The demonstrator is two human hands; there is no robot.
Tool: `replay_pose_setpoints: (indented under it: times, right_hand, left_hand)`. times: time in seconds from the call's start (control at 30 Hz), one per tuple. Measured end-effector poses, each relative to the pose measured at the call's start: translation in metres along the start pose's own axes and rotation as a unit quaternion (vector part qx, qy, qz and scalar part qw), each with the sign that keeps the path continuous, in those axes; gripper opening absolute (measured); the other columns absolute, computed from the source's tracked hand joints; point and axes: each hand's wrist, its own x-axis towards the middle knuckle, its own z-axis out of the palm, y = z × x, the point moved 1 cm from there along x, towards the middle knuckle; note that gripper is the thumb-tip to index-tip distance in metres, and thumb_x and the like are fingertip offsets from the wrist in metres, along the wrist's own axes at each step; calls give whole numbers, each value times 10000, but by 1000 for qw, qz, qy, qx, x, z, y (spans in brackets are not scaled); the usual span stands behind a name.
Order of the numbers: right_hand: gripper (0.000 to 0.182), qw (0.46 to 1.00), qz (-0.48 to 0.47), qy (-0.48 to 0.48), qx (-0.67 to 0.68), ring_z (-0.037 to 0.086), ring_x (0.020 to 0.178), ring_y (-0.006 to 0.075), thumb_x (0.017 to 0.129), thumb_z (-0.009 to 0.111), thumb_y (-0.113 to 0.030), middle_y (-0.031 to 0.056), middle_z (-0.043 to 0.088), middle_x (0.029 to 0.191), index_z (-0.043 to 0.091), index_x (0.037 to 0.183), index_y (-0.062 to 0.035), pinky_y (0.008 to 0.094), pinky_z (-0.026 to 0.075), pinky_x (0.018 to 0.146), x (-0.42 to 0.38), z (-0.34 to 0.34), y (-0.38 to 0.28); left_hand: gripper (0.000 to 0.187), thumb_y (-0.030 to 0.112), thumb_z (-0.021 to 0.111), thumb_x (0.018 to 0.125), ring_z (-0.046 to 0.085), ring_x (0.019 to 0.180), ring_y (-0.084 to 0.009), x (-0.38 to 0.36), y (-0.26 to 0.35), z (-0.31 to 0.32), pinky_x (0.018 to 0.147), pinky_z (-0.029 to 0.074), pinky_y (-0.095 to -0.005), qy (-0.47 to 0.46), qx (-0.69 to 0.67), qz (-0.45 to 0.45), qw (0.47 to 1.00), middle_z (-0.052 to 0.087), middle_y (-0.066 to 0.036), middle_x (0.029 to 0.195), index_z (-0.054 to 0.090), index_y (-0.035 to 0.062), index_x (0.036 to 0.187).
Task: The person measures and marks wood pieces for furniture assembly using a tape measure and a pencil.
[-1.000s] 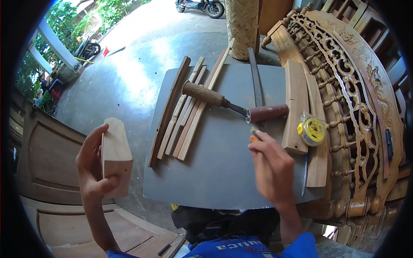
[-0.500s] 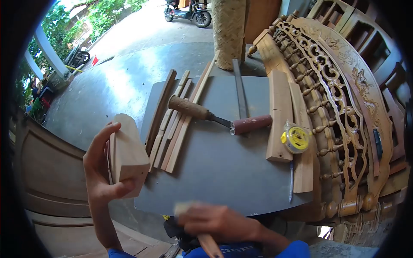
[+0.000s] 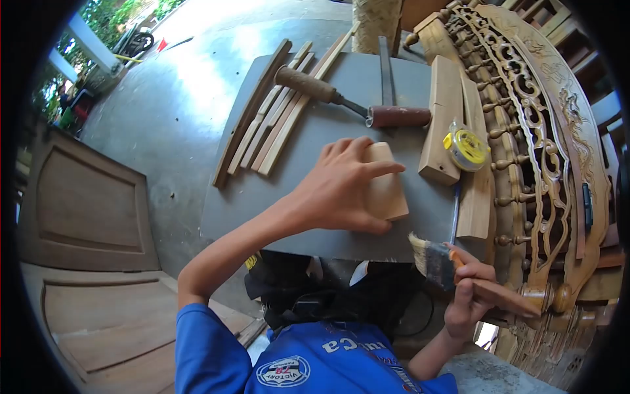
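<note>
Grey table (image 3: 315, 157) outdoors, your left hand (image 3: 341, 187) pressing flat on the wood block (image 3: 387, 190) on the table, your right hand (image 3: 469, 289) gripping a paintbrush (image 3: 453, 266) just below the block, chisel (image 3: 348, 102) above it

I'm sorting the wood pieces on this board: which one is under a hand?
The short light block near the board's front edge, pinned flat by the left hand. The thin strips and long plank lie untouched.

Tabletop (image 3: 315, 157) was grey; wood block (image 3: 386, 187) pale tan; tape measure (image 3: 464, 147) yellow w/ clear case; shirt (image 3: 315, 364) blue.
</note>
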Motion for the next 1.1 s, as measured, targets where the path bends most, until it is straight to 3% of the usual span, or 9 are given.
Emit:
replay_pose_setpoints:
  times: [0.1, 0.3, 0.47, 0.57, 0.7, 0.77, 0.87, 1.0, 1.1]
  right_hand:
    - [284, 1000, 14, 15, 7, 554, 981, 307, 872, 529, -261, 291, 554, 1023, 472, 924, 12, 371, 410, 879, -9, -3, 3]
    - [252, 999, 0, -26, -37, 569, 970, 274, 872, 532, -228, 246, 575, 1032, 484, 936, 12, 335, 420, 871, -10, 2, 6]
    - [226, 999, 36, -14, -22, 554, 979, 247, 882, 510, -201, 214, 572, 1043, 481, 951, 12, 320, 416, 873, -14, 8, 12]
    - [245, 998, 43, -3, -34, 558, 953, 234, 883, 508, -209, 184, 577, 1025, 476, 977, 15, 316, 416, 863, -8, 11, 12]
    - [306, 985, 6, -11, -174, 559, 909, 212, 896, 480, -259, 136, 595, 967, 457, 1027, 16, 321, 409, 846, 2, 15, 10]
    - [306, 987, 24, -19, -156, 558, 912, 211, 901, 469, -263, 132, 602, 948, 457, 1025, 17, 323, 406, 849, 4, 19, 10]
    - [310, 985, 24, -25, -170, 561, 907, 214, 907, 455, -265, 125, 610, 923, 456, 1027, 21, 327, 405, 849, 9, 27, 9]
    - [332, 979, 33, -32, -200, 567, 905, 220, 909, 449, -284, 125, 610, 917, 464, 1035, 23, 328, 405, 848, 11, 32, 3]
    - [362, 969, 55, -48, -234, 568, 905, 227, 904, 455, -310, 125, 610, 907, 473, 1051, 20, 325, 411, 836, 9, 32, 0]
  left_hand:
    - [727, 415, 750, 498, 375, 1129, -426, 3, 9, 7, 977, 276, -466, -11, 27, 6, 1000, 397, -264, 1211, 554, 183, 1158]
    - [629, 400, 725, 615, 370, 1162, -372, -22, 19, 15, 990, 269, -473, 133, 75, 84, 985, 407, -182, 1245, 536, 190, 1176]
    - [367, 254, 701, 675, 473, 1077, -234, -105, 15, 32, 982, 294, -455, 200, 133, 139, 961, 526, -60, 1107, 602, 212, 1026]
    - [330, 181, 691, 671, 507, 990, -209, -145, 8, 43, 948, 331, -441, 224, 143, 124, 956, 551, -44, 1038, 619, 204, 993]
    - [369, 97, 680, 626, 511, 918, -214, -200, -9, 86, 827, 439, -373, 277, 64, 91, 955, 513, -64, 1012, 638, 175, 984]
    - [358, 110, 674, 641, 511, 952, -220, -215, -15, 98, 821, 448, -351, 270, 66, 64, 958, 501, -87, 1036, 634, 173, 991]
    - [332, 223, 665, 686, 490, 1038, -228, -253, -61, 125, 869, 425, -353, 100, 146, 9, 984, 501, -93, 1106, 630, 184, 1014]
    - [405, 426, 592, 744, 424, 1150, -227, -253, -85, 76, 963, 341, -371, 26, 139, -49, 989, 486, -46, 1220, 599, 197, 1078]
    - [410, 418, 604, 734, 436, 1126, -245, -260, -97, 70, 954, 346, -378, 71, 158, -93, 981, 492, -63, 1194, 591, 176, 1065]
